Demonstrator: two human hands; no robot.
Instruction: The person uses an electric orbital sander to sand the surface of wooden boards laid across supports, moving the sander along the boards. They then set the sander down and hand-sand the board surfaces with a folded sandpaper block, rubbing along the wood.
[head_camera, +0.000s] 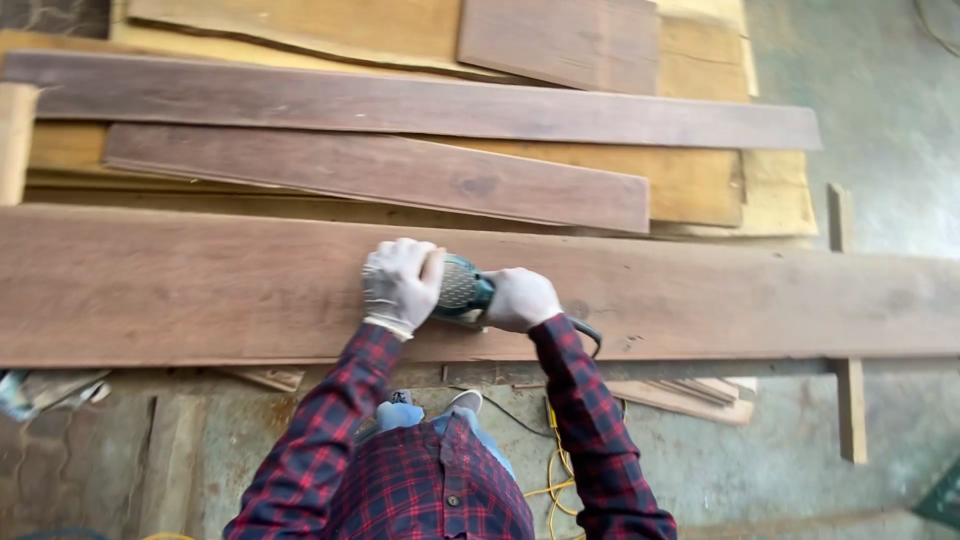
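Both my hands wear pale work gloves and grip a teal power sander (459, 287) pressed on a long, wide brown plank (200, 290). My left hand (401, 283) wraps over the tool's front end. My right hand (519, 298) holds its rear, where a dark cord leaves toward the right. The sander's underside is hidden against the wood. My sleeves are red and dark plaid.
More planks (400, 105) and pale boards (700, 180) are stacked beyond the wide plank. A thin wooden strip (849, 400) stands upright at right. A yellow cable (553, 470) and wood offcuts (690, 395) lie on the concrete floor by my feet.
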